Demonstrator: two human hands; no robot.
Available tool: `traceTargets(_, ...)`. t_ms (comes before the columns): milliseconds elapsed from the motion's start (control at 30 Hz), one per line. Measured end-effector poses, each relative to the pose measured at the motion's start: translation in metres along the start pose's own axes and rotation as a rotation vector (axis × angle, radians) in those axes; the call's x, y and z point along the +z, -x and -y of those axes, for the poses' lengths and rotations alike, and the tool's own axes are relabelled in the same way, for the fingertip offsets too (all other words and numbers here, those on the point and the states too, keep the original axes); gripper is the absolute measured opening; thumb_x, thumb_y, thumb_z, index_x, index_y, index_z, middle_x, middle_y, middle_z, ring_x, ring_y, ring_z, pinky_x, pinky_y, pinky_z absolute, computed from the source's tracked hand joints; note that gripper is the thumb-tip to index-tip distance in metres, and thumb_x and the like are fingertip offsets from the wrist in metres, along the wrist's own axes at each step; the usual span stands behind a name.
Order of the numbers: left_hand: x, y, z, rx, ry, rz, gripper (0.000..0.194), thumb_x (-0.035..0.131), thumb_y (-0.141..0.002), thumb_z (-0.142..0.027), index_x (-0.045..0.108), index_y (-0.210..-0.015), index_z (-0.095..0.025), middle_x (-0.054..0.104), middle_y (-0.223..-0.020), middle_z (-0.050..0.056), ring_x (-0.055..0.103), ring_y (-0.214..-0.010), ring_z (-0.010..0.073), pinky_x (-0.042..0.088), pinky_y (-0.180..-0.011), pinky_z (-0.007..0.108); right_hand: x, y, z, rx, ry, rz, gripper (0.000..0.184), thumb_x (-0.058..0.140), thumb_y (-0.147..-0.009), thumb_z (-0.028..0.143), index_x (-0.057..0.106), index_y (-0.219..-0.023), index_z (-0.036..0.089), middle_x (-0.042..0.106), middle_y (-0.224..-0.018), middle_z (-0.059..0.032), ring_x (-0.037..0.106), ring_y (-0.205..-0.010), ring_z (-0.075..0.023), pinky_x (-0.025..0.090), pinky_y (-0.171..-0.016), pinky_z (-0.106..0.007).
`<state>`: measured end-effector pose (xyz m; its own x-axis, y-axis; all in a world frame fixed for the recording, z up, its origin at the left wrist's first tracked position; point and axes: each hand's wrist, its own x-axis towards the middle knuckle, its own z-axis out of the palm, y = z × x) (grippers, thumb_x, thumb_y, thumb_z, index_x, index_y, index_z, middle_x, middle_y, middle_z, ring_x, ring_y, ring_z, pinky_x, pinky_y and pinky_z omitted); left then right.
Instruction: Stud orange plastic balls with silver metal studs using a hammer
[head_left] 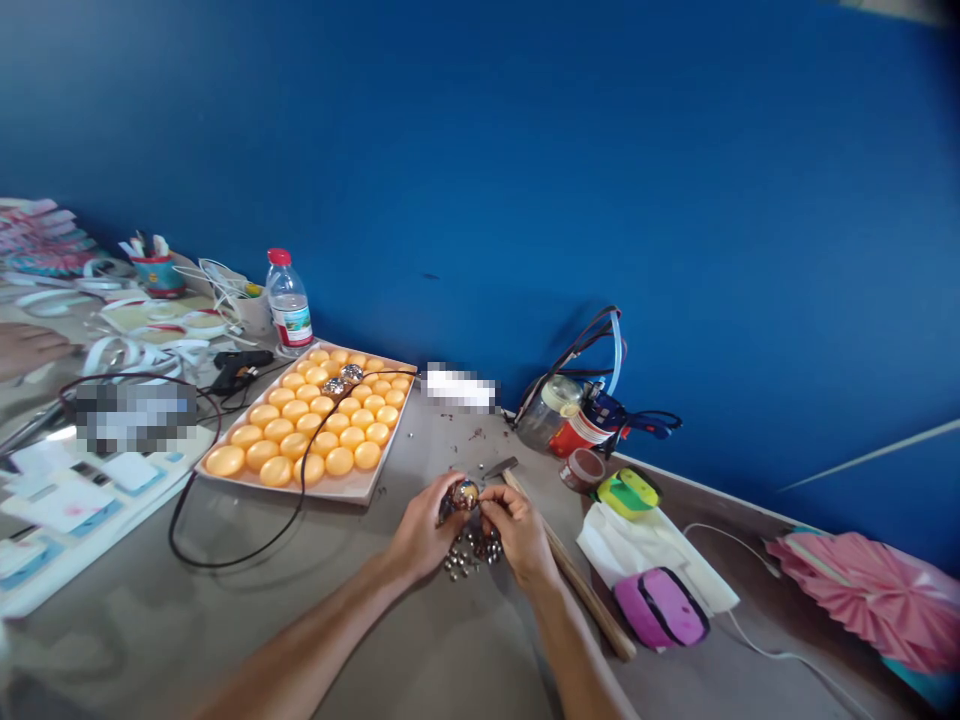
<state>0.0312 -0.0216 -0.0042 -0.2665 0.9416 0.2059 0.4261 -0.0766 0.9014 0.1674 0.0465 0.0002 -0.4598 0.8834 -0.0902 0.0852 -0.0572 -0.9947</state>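
My left hand is closed around a shiny, mirror-like ball with dark and orange patches. At the ball's right side, the thumb and fingers of my right hand are pinched together; whatever is between them is too small to make out. Under both hands lies a pile of small shiny metal pieces, partly covered by the fingers. A hammer with a wooden handle lies just right of my right hand. To the left, a shallow tray holds rows of orange balls and two silvery studded balls.
A black cable loops across the tray and table. Behind stand a water bottle, a glass jar and a small brown tub. Purple and yellow-green pouches lie right. Another person's hand shows far left.
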Motion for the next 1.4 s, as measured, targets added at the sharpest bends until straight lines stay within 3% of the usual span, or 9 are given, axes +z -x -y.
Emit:
traceTargets(567,0.0,0.001,0.004,0.027,-0.022,0.011,0.04,0.053,-0.073,-0.018,0.052,-0.113,-0.022,0.065,-0.104,0.003,0.059,-0.093,0.0184,0.045,-0.087,0.033,-0.001,0.002,-0.002,0.082,-0.038,0.068,0.02,0.057,-0.072,0.038,0.054,-0.075,0.019,0.053,-0.052,0.0049,0.046,-0.046,-0.0099,0.035,-0.046,-0.021)
traceTargets(767,0.003,0.001,0.009,0.113,-0.086,0.019,0.038,0.053,-0.074,-0.017,0.055,-0.111,-0.021,0.063,-0.108,0.006,0.057,-0.101,0.0204,0.043,-0.09,0.035,-0.003,0.004,0.003,0.14,0.011,0.062,0.015,0.057,-0.07,0.032,0.054,-0.07,0.018,0.054,-0.048,0.0042,0.046,-0.044,-0.0095,0.037,-0.046,-0.021)
traceTargets(1167,0.0,0.002,0.006,0.145,-0.087,0.074,0.037,0.052,-0.073,-0.014,0.056,-0.109,-0.021,0.064,-0.103,0.006,0.057,-0.097,0.0205,0.043,-0.088,0.034,0.002,0.002,-0.003,0.147,0.021,0.024,0.012,0.055,-0.069,0.029,0.046,-0.069,0.02,0.048,-0.042,0.0074,0.043,-0.039,-0.0093,0.034,-0.042,-0.02)
traceTargets(1300,0.001,0.0,0.004,0.101,-0.053,0.057,0.037,0.053,-0.074,-0.017,0.055,-0.11,-0.021,0.062,-0.11,0.006,0.056,-0.101,0.0207,0.041,-0.091,0.034,-0.005,0.0,0.004,0.054,0.072,-0.006,0.012,0.053,-0.072,0.03,0.046,-0.07,0.02,0.044,-0.043,0.0084,0.041,-0.04,-0.0087,0.032,-0.043,-0.02)
traceTargets(1400,0.0,-0.002,0.004,0.038,-0.014,0.011,0.038,0.054,-0.074,-0.02,0.053,-0.111,-0.021,0.062,-0.109,0.005,0.057,-0.099,0.0201,0.042,-0.089,0.034,-0.02,-0.004,0.005,-0.099,0.24,-0.179,0.015,0.049,-0.075,0.033,0.051,-0.079,0.019,0.048,-0.052,0.0058,0.046,-0.047,-0.011,0.037,-0.051,-0.023)
